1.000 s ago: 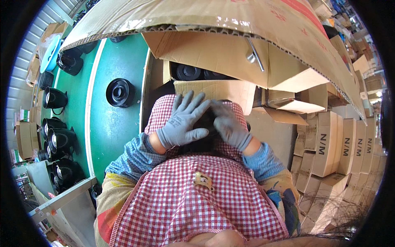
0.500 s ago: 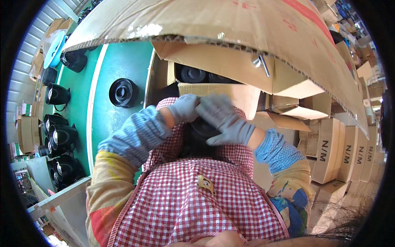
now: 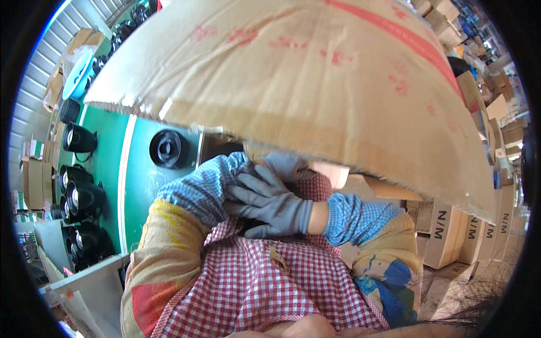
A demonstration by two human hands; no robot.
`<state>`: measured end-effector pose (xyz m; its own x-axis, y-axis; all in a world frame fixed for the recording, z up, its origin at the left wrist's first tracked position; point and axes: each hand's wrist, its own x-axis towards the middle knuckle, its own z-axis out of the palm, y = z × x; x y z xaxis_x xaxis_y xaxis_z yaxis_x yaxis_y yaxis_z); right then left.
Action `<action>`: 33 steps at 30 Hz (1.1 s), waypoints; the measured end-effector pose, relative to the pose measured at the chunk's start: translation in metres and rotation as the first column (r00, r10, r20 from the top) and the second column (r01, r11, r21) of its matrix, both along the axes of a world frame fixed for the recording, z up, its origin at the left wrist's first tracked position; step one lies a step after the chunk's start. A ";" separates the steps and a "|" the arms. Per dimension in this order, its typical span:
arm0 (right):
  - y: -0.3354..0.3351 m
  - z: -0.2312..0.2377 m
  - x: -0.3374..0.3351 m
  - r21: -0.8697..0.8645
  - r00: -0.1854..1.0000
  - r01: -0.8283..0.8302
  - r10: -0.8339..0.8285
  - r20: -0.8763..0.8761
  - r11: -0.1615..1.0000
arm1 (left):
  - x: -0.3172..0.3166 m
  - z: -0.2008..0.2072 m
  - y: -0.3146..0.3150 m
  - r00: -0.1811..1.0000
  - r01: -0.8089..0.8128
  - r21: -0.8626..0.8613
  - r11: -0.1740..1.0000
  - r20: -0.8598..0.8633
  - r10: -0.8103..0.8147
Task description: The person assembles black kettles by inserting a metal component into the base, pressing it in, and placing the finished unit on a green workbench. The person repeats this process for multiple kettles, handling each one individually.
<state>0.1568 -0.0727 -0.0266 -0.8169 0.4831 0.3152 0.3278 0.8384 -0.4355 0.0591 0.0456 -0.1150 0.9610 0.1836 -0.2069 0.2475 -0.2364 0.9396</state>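
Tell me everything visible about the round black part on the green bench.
The round black part looks like glossy plastic: a circular rim around a ringed centre. It lies flat on the green bench, right of the white strip and near the bench's right edge. Only the bench visibly touches it; the grey-gloved left hand and grey-gloved right hand are away from it.

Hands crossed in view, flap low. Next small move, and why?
I'd probably ease the right hand back toward the right: in this view it overlaps the left sleeve, while the left hand appears close to the edge of the cardboard flap. Uncrossing should give both more room.
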 end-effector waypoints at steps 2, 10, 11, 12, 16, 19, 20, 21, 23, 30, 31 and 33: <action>0.013 -0.010 0.046 0.046 0.998 -0.007 0.010 -0.056 0.999 | -0.013 0.014 -0.002 0.994 -0.029 0.030 0.999 0.104 0.026; -0.007 -0.022 -0.001 0.109 0.999 0.028 -0.024 -0.041 0.994 | 0.010 0.007 0.004 0.999 0.048 -0.021 0.999 0.009 -0.047; 0.000 -0.018 0.008 0.113 0.997 0.006 0.003 -0.080 0.994 | 0.005 0.010 0.001 0.999 0.044 -0.018 0.999 0.019 -0.044; 0.003 -0.004 0.027 0.060 0.999 -0.032 0.034 -0.031 0.998 | 0.003 0.012 -0.003 0.998 0.045 -0.019 0.999 0.038 -0.044; 0.035 -0.064 0.089 -0.358 0.996 -0.085 0.091 0.000 0.930 | -0.027 0.028 -0.027 0.987 -0.080 0.042 0.996 0.143 0.073; 0.009 -0.020 0.041 0.062 0.999 -0.038 0.038 0.008 0.997 | -0.006 0.018 -0.007 0.998 0.023 0.012 1.000 0.056 -0.024; 0.005 -0.023 0.039 0.079 1.000 -0.005 0.006 -0.011 0.997 | -0.001 0.018 0.003 0.999 0.039 0.001 0.999 0.024 -0.039; 0.003 -0.025 0.036 0.095 0.999 0.030 -0.027 -0.031 0.995 | 0.001 0.017 0.004 0.999 0.043 -0.009 0.999 0.005 -0.043; 0.009 -0.025 0.049 0.038 0.994 0.007 -0.003 -0.110 0.999 | -0.005 0.015 0.004 0.999 0.038 -0.015 0.999 0.000 -0.038; 0.024 -0.045 0.065 -0.062 0.989 -0.147 0.144 -0.044 0.987 | -0.017 0.021 -0.020 0.995 -0.028 0.018 0.999 0.096 0.026; 0.019 -0.040 0.057 -0.038 0.987 -0.162 0.162 -0.011 0.986 | -0.013 0.018 -0.013 0.997 -0.009 0.015 1.000 0.083 0.007; -0.001 -0.037 0.036 -0.045 0.999 -0.035 0.035 0.004 0.998 | -0.003 0.013 -0.002 0.998 0.020 -0.007 1.000 0.054 -0.020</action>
<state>0.1929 -0.0740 -0.0634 -0.8351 0.4679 0.2893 0.3010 0.8288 -0.4717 0.0561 0.0438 -0.1021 0.9742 0.1630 -0.1561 0.1919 -0.2338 0.9532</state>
